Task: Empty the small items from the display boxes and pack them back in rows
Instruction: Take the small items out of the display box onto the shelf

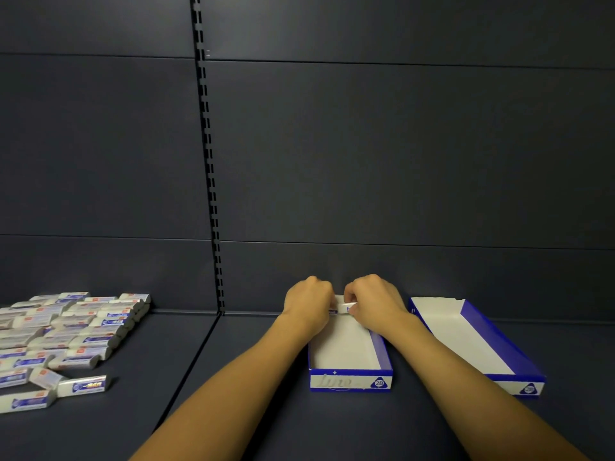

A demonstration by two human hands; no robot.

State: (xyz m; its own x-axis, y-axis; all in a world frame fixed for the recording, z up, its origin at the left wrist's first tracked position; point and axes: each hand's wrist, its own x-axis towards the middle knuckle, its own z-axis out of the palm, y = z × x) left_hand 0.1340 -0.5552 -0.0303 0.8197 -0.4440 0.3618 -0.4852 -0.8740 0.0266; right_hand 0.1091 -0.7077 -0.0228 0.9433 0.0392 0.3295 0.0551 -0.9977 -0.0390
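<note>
1. On the dark shelf, a blue and white display box sat right in front of the person, with its long side pointing away toward the back wall.
2. Both hands were at the far end of that box. The left hand and the right hand were curled, and together they pinched one small white eraser between them.
3. The eraser lay sideways, so its long side ran from one hand to the other, across the short way of the box. It was just at the far wall of the box, but I could not tell if it was touching the bottom yet.
4. The rest of that box looked bare and white inside. I think the packing had only just begun.
5. A second box lay just to the right, tilted a bit, with nothing showing inside.
6. The pile of erasers was far off to the left, well apart from both boxes. Some lay in neat rows and a few lay loose at the front.
7. The left hand was the nearer one to that pile, so I think it would be the easy one to reach for more.
</note>
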